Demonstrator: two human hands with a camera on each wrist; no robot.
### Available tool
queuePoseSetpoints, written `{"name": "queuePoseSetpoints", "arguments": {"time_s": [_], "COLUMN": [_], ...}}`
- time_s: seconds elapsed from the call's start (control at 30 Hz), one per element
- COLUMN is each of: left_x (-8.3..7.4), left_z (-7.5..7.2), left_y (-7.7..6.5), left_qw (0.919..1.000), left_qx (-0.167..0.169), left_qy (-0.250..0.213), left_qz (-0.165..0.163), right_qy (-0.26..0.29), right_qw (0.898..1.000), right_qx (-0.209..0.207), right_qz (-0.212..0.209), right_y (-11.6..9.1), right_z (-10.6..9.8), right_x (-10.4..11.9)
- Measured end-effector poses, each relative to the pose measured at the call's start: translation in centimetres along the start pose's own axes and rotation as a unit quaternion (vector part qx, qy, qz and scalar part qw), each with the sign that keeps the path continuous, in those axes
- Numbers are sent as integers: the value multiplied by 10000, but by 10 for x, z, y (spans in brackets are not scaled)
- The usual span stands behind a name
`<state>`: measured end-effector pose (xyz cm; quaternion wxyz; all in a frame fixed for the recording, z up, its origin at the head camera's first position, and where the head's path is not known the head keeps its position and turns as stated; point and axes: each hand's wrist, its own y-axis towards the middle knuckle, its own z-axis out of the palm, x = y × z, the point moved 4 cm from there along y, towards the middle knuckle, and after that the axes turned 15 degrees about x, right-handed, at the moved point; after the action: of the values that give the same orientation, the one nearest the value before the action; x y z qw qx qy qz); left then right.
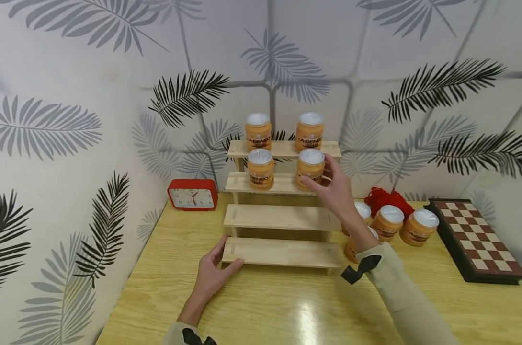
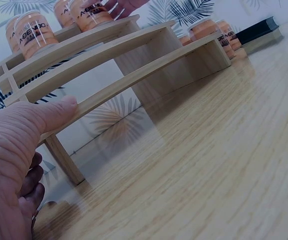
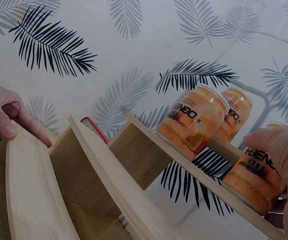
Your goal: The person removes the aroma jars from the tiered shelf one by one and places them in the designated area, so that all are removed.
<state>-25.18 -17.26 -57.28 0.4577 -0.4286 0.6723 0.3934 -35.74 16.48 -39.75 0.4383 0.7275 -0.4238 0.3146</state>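
A tiered wooden display rack (image 1: 282, 218) stands on the table. My left hand (image 1: 212, 270) grips the left end of its lowest board, thumb over the front edge and fingers curled at the side, as the left wrist view shows. With my right hand (image 1: 337, 189) I hold an orange can (image 1: 310, 167) with a silvery lid, upright at the right of the second board from the top. Another can (image 1: 261, 170) stands to its left on that board. Two more cans, one left (image 1: 258, 132) and one right (image 1: 310, 130), stand on the top board.
Several more orange cans (image 1: 419, 227) stand on the table right of the rack, near a red yarn-like bundle (image 1: 388, 201). A checkered board (image 1: 476, 235) lies farther right. A red clock (image 1: 193, 194) stands left of the rack. Behind is a leaf-patterned wall (image 1: 295, 52).
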Motion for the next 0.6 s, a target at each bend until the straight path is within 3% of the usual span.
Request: {"name": "queuePoseSetpoints", "arguments": {"time_s": [0.6], "left_x": [4], "left_z": [-2], "left_y": [2], "left_qw": [10000], "left_qx": [-39], "left_qy": [-14], "left_qz": [48], "right_qy": [-104], "right_qw": [9995], "right_qx": [-244], "right_qz": [-141], "right_y": [2], "right_z": [4], "right_x": [4]}}
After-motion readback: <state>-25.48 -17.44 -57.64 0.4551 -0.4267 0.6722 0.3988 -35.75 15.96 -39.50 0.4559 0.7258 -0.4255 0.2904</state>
